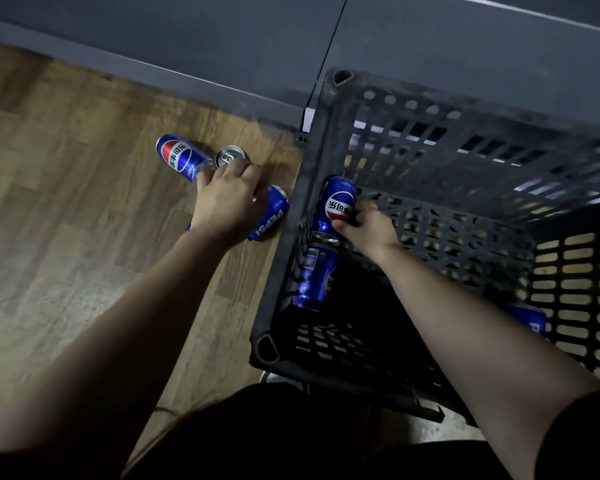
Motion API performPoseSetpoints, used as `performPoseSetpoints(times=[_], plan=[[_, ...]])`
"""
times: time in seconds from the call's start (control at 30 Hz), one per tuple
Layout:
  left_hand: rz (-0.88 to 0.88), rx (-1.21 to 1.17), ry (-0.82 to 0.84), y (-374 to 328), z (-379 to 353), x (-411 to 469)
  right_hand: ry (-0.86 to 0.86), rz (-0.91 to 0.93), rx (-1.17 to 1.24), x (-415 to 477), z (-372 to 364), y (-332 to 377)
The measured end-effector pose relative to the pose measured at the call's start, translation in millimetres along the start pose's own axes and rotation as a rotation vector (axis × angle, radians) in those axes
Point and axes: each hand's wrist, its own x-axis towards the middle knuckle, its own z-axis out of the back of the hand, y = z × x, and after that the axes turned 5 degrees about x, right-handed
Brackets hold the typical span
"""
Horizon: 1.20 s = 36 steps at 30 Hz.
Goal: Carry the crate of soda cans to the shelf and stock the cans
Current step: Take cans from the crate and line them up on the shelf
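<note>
Right hand (368,227) is down inside the dark grey slotted plastic crate (465,140), thumb and fingers wrapped round a blue aluminium soda can with a red-white-blue roundel (338,206). That can lies against the crate's left wall. The grip goes across its middle, which I judge to be a lift-out hold.

- Just nearer, end to end with it, a second blue can (317,278) lies on the crate bottom, untouched.
- A third blue can (530,322) partly shows to the right, past the forearm. Inside or outside the crate: cannot tell.
- Crate stands on the wood-pattern floor (66,174), not on any shelf.
- Left hand (227,202) is outside the crate, knuckles up, over a cluster of cans on the floor.
- Under its right edge lies a blue can lettered PEPSI (272,214), just beside the crate wall.
- Its fingertips reach an upright can with a silver pull-tab top (232,156). Gripping it or only touching it: cannot tell.
- Just beyond lies another blue roundel can (175,154).
- Farthest is a grey panel (222,46) along the floor's edge, possibly the shelf base. No shelf boards are in view.

Judgement: the cans are being unloaded two-handed, low and close to the crate for a short reach. None is stocked yet. The lying ones could roll.
</note>
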Motion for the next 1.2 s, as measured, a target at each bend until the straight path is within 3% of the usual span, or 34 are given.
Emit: performPoseSetpoints(times=[0.4,0.73,1.2], plan=[[0.0,-0.015,-0.01,4,4,1,-0.076,-0.085,0.244,5,-33,5],[-0.021,0.002,0.041,-2,7,6,-0.041,-0.182,0.384,14,-36,5],[-0.006,-0.023,0.019,-19,54,3,-0.041,-0.167,0.508,-20,3,14]])
